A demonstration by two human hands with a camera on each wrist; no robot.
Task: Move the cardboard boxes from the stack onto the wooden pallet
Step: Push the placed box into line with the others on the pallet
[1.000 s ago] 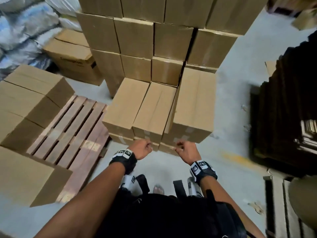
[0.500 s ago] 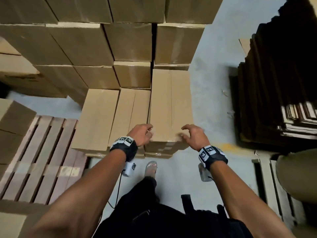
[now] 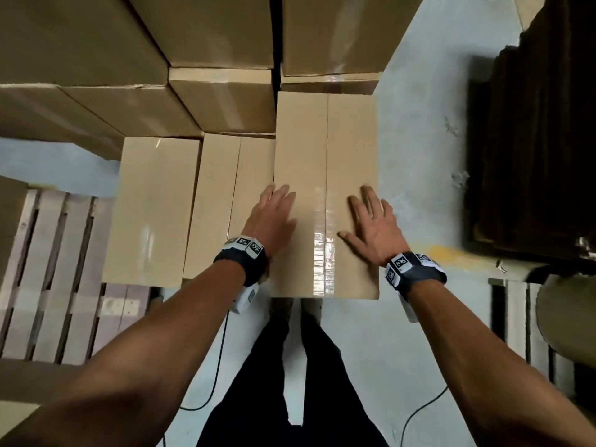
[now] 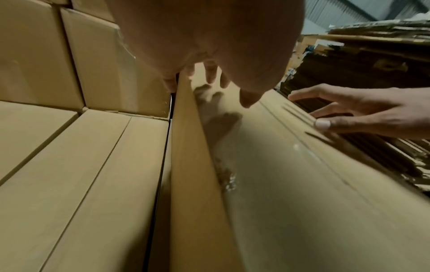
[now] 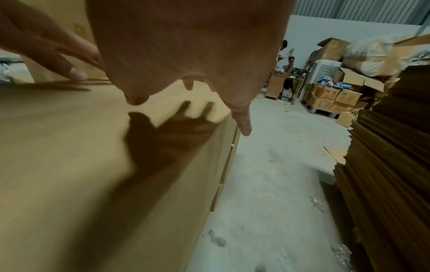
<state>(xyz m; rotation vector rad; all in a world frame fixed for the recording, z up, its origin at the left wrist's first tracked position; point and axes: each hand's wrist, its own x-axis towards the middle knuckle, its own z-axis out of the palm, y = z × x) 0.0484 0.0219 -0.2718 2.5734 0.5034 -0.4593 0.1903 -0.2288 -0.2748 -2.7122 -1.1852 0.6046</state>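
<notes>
A long taped cardboard box (image 3: pixel 325 150) tops the low right end of the stack (image 3: pixel 206 101), directly in front of me. My left hand (image 3: pixel 274 211) hovers over its left edge with fingers spread and straight, the fingertips (image 4: pixel 210 75) just above the cardboard. My right hand (image 3: pixel 371 217) reaches over the box's right side, fingers extended, the little finger (image 5: pixel 243 123) past the right edge. Neither hand holds anything. Two lower boxes (image 3: pixel 154 208) lie to the left. The wooden pallet (image 3: pixel 48 279) sits on the floor at left.
Tall rows of boxes (image 3: pixel 80 43) rise behind. A dark pile of flattened cardboard (image 3: pixel 532 140) stands at right across a strip of concrete floor (image 3: pixel 419 172). Another pallet edge (image 3: pixel 516 317) is at lower right. Cables trail by my feet.
I have stepped closer and look straight down. Both hands moved from the box's near end forward over its top, and their curled fingers have straightened and spread.
</notes>
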